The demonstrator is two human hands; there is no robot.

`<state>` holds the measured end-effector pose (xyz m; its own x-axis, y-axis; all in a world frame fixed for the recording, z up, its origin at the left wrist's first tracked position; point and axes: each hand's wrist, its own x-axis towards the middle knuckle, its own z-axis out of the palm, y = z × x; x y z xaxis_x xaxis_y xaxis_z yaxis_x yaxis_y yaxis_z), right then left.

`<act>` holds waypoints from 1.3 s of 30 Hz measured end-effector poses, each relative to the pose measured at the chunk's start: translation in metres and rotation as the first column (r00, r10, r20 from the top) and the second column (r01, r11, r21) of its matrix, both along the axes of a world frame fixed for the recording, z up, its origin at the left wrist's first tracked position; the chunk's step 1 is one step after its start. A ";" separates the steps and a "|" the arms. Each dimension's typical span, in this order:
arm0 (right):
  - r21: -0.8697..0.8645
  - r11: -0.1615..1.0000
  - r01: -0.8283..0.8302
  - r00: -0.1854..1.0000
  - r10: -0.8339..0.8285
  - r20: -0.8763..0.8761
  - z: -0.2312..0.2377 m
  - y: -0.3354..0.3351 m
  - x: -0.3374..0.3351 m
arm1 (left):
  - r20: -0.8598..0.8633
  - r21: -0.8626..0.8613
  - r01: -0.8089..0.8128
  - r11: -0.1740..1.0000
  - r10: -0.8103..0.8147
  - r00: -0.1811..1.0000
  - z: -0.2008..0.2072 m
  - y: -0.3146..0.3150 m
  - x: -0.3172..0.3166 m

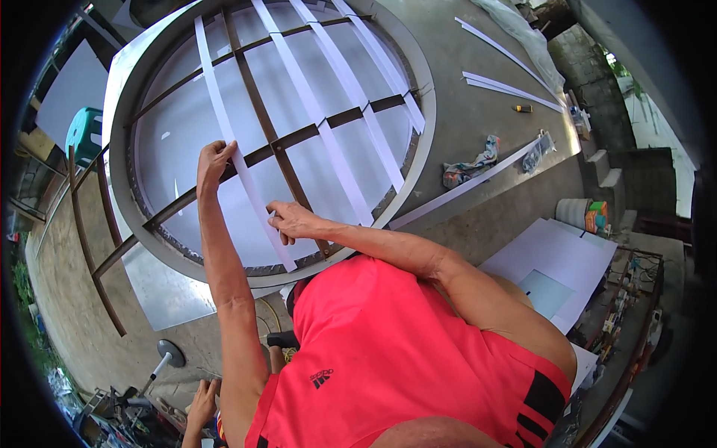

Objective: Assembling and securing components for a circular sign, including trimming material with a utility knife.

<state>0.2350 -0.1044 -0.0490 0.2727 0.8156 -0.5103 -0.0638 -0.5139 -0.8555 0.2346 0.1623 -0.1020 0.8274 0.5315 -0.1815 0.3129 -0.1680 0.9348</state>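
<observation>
Your tabletop [452, 119], grey and metallic, carries a big round frame [117, 172] that lies flat in front of you. Beyond its left side you have curved brown bars [78, 213] and a green stool [84, 134]; off to your right lie white sheets [523, 254].

Inside the ring, brown crossbars [295, 137] make a grid, and several long white strips [299, 82] run over it, away from you. The leftmost strip [214, 82] is the one at your hands, its near end reaching the ring's near rim.

Your left hand [216, 158] has its fingers closed on that strip's left edge, just beside a crossbar. Your right hand [290, 222] is lower down on the strip's other side, index finger extended to it and the rest curled; you cannot tell from here whether those fingers grip anything.

Right of the ring sit a crumpled patterned cloth [478, 160] and, smallest, a yellow-and-black tool [523, 109].
</observation>
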 end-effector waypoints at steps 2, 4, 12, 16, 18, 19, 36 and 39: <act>0.004 1.000 0.005 1.000 -0.005 0.001 0.006 -0.002 0.007 | 0.027 -0.080 -0.006 0.997 0.008 1.000 0.001 -0.003 0.009; 0.024 0.998 0.057 0.998 -0.057 0.017 0.002 -0.003 0.005 | -0.010 0.007 0.050 0.999 -0.050 0.999 0.009 -0.001 0.009; -0.025 1.000 0.014 1.000 -0.013 0.024 -0.005 -0.009 0.009 | -0.107 -0.042 0.040 0.998 -0.045 0.993 0.025 -0.019 0.009; -0.025 1.000 0.003 1.000 -0.003 -0.009 -0.007 -0.007 0.010 | -0.102 -0.035 0.023 0.999 -0.026 0.994 0.015 -0.013 0.007; -0.020 1.000 0.004 1.000 -0.005 -0.008 -0.010 -0.005 0.012 | -0.077 0.074 0.058 0.996 -0.053 0.996 0.008 -0.007 0.009; -0.044 0.999 -0.002 1.000 0.001 -0.029 -0.011 -0.005 0.015 | -0.096 0.049 0.053 0.997 -0.049 0.994 0.008 -0.007 0.011; -0.036 0.997 -0.073 0.989 0.077 0.130 -0.008 -0.007 0.008 | -0.151 0.046 0.063 0.997 -0.055 0.987 0.003 -0.009 0.011; -0.049 0.996 -0.068 0.978 0.076 0.194 -0.010 -0.002 0.009 | -0.098 0.108 0.070 0.992 -0.059 0.993 0.002 -0.006 0.016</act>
